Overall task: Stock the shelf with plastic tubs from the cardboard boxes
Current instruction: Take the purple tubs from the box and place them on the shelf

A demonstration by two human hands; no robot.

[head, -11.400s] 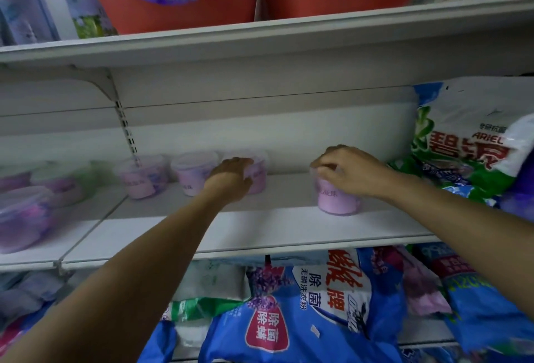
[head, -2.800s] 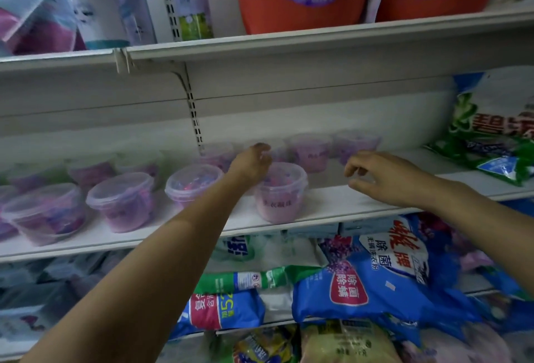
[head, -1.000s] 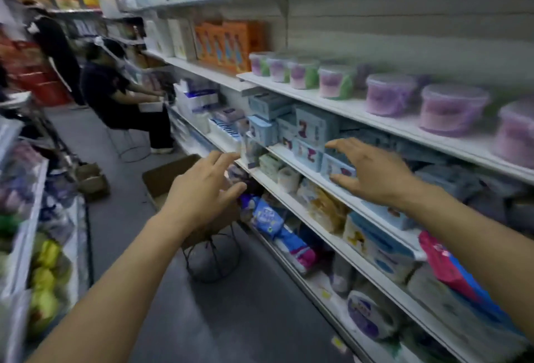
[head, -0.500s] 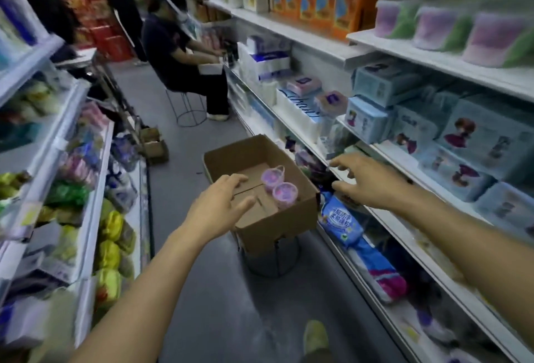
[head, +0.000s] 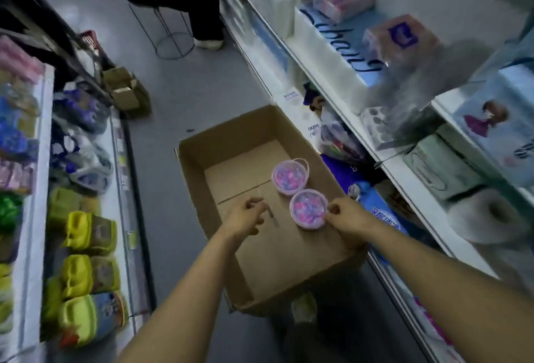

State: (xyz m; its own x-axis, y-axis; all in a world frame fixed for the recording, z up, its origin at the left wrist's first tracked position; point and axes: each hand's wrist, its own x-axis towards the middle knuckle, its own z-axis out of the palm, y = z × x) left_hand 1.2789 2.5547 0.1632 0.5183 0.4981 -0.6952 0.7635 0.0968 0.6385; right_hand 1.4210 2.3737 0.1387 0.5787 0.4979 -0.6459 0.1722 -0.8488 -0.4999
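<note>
An open cardboard box (head: 199,189) stands in the aisle below me. Two pink plastic tubs lie in it near its right wall: a near tub (head: 308,208) and a far tub (head: 289,177) with a handle. My right hand (head: 345,218) is inside the box, fingertips at the near tub's right rim, not closed around it. My left hand (head: 245,219) hovers over the bare box floor to the left of the near tub, fingers loosely curled and holding nothing.
White shelves (head: 404,166) with tissue boxes and paper rolls run along the right. Left shelves (head: 37,189) hold bagged goods. A smaller cardboard box (head: 127,92) sits on the floor farther up. A person's legs (head: 202,15) and a wire stool (head: 170,35) stand up the aisle.
My view has tilted down onto the box. Both hands have dropped into it, the right one reaching the near tub's rim and the left coming down beside it.
</note>
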